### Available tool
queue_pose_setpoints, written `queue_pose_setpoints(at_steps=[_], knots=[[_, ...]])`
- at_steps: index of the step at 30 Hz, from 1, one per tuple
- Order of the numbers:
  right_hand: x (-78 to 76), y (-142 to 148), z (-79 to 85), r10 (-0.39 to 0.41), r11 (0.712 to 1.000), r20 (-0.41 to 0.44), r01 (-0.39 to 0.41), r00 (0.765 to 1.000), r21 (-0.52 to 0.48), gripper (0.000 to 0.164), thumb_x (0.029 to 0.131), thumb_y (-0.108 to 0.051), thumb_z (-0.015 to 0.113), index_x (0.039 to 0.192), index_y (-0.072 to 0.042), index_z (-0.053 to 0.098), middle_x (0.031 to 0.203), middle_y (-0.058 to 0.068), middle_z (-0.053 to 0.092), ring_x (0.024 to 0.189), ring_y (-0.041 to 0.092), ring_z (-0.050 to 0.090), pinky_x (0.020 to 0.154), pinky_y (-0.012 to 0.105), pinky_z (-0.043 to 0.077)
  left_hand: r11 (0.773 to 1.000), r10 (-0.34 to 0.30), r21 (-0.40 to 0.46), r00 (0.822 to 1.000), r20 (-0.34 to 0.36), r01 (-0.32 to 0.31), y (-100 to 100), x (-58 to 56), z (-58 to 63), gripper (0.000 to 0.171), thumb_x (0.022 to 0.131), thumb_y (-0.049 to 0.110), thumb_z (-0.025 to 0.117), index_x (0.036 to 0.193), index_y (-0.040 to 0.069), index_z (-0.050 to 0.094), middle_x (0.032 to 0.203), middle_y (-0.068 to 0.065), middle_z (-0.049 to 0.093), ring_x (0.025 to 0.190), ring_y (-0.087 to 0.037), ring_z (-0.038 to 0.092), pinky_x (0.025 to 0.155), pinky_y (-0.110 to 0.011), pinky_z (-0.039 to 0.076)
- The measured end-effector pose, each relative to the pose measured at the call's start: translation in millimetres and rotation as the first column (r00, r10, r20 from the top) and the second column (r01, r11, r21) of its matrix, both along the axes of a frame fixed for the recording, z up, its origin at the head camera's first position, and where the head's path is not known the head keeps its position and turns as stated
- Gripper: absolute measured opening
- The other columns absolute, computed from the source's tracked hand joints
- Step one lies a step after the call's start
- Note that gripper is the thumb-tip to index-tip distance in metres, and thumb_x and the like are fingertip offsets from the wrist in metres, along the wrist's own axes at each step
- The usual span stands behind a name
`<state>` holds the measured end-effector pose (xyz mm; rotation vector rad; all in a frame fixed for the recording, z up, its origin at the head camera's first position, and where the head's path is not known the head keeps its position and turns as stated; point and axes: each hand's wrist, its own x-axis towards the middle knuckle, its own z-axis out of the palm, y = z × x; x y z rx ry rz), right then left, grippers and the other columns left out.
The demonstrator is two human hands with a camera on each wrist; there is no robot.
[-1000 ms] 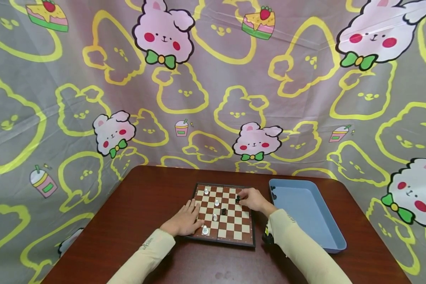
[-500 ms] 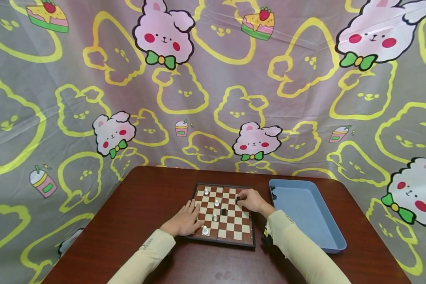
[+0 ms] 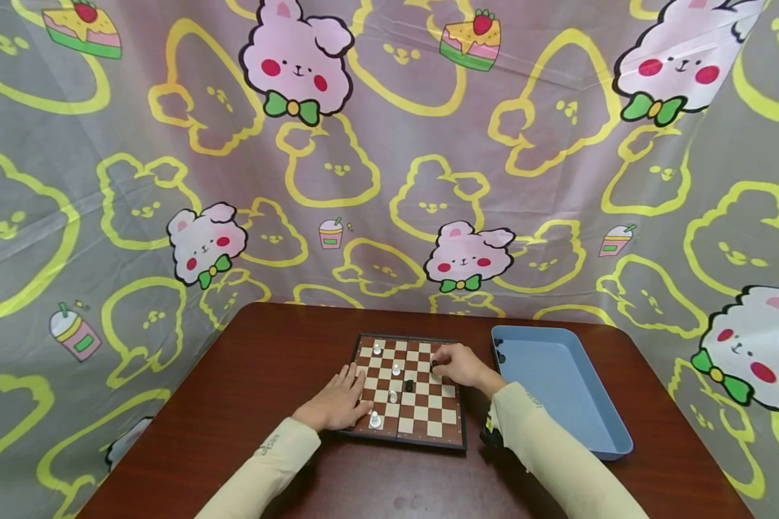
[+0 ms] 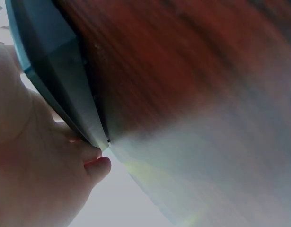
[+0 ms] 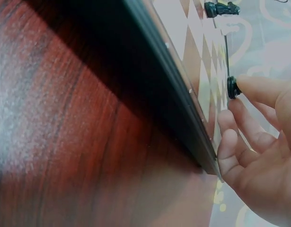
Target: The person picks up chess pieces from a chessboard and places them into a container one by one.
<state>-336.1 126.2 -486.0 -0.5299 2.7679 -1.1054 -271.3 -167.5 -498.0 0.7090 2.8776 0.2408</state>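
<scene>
Currently: right hand (image 3: 459,365), pinching black piece (image 5: 232,87), two o'clock on chessboard (image 3: 428,413); slack grip could topple it. Left hand (image 3: 336,404), fingers straight, nine o'clock; sideways drift could knock white piece (image 3: 375,420), seven o'clock.

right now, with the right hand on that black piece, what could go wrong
The right hand pinches the black piece with its fingertips, so it might slip or topple. The left hand, thumb close to a white piece, could knock it by shifting. The right sleeve passes close to the tray in the head view and might nudge it.
</scene>
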Motion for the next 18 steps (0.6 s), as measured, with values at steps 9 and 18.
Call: queue_pose_setpoints(at_steps=[9,18], knots=[[4.4,1.4,13.9,0.05,0.999,0.0,-0.05,0.999,-0.001,0.01,0.087,-0.013,0.068,0.097,-0.011,0.071,0.09,-0.003,0.063,0.079,0.013,0.056,0.067,0.033,0.047,1.0,0.014,-0.009,1.0,-0.007,-0.014,1.3,-0.7,-1.4,0.071,0.099,0.047,0.038,0.148,-0.003,0.024,0.153,-0.026,0.011,0.141,-0.038,0.01,0.111,-0.047,0.018],[6.6,9.6,26.6,0.088,0.995,-0.001,-0.088,0.996,-0.035,0.015,0.091,-0.013,0.064,0.104,-0.008,0.07,0.092,-0.003,0.064,0.079,0.013,0.058,0.064,0.032,0.047,1.0,0.015,-0.017,1.0,-0.007,-0.015,2.3,-0.2,-0.9,0.071,0.1,0.047,0.037,0.148,-0.003,0.024,0.152,-0.027,0.012,0.141,-0.039,0.01,0.111,-0.047,0.019]])
